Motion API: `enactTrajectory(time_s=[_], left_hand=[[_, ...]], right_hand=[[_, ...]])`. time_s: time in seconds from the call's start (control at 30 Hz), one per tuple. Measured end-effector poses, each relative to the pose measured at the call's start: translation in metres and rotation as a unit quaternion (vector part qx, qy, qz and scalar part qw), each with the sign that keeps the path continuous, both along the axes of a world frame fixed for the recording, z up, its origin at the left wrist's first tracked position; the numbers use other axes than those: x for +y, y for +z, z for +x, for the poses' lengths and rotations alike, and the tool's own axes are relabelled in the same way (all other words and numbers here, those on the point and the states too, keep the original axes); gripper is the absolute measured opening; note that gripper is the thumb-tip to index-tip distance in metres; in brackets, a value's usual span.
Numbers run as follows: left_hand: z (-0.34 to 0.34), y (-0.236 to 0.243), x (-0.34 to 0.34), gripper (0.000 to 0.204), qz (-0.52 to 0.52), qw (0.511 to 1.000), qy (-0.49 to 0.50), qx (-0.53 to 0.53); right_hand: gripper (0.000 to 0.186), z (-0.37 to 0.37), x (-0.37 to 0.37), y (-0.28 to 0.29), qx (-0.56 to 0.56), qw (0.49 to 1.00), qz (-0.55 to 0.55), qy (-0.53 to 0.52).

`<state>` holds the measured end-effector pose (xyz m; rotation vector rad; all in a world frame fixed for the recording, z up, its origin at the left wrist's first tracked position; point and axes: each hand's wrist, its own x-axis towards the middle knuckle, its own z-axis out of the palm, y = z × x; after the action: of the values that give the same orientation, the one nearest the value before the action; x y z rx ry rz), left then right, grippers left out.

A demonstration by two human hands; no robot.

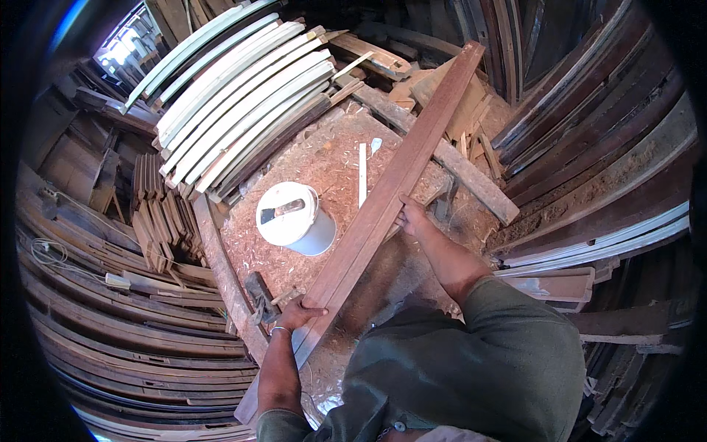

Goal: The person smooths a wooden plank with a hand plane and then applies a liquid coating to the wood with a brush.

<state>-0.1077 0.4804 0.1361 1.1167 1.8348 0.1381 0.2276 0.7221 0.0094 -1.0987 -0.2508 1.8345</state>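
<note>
A long reddish-brown wooden plank (390, 180) slants across the view from lower left to upper right, with a lengthwise line along its face. Near its lower end my left hand (298, 314) is closed on the edge, thumb laid over the top face. Farther up, my right hand (411, 216) grips the right edge, its fingers partly hidden beneath the wood. Left of the plank stands a white bucket (313, 234) with a lid, and a dark flat piece lies on that lid. A clamp-like metal tool (259, 295) is close to my left hand.
White-faced boards (243, 88) are stacked at the far left. A thin pale strip (362, 173) lies on the shavings-strewn floor (339, 140). Timber stacks (147, 331) line the left, and tall dark planks (604, 140) line the right. A beam (479, 184) crosses beyond my right hand.
</note>
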Motion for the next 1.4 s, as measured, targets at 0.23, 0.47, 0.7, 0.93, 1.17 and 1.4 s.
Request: enactTrajectory(time_s=[0.23,0.47,0.7,0.93,1.17,1.4], left_hand=[[-0.005,-0.013,-0.011,0.087,0.106,0.994,0.003,0.011],[0.039,-0.022,-0.068,0.043,0.479,0.857,0.067,0.177],[0.098,-0.035,-0.155,0.018,0.26,0.927,0.267,0.05],[0.103,-0.123,-0.248,0.017,0.289,0.811,0.506,-0.053],[0.126,-0.17,-0.329,0.014,0.264,0.663,0.695,-0.088],[0.139,-0.179,-0.354,0.016,0.254,0.536,0.797,-0.111]], right_hand=[[0.047,0.015,0.011,-0.007,-0.059,0.997,0.003,0.05],[0.035,0.021,0.021,-0.018,-0.095,0.991,0.01,0.095],[0.038,0.028,0.02,-0.005,-0.069,0.992,-0.001,0.108],[0.05,0.027,0.03,-0.002,-0.052,0.994,-0.018,0.093],[0.049,0.036,0.055,-0.033,-0.058,0.994,0.027,0.091],[0.05,0.027,0.055,-0.015,-0.045,0.993,0.048,0.098]])
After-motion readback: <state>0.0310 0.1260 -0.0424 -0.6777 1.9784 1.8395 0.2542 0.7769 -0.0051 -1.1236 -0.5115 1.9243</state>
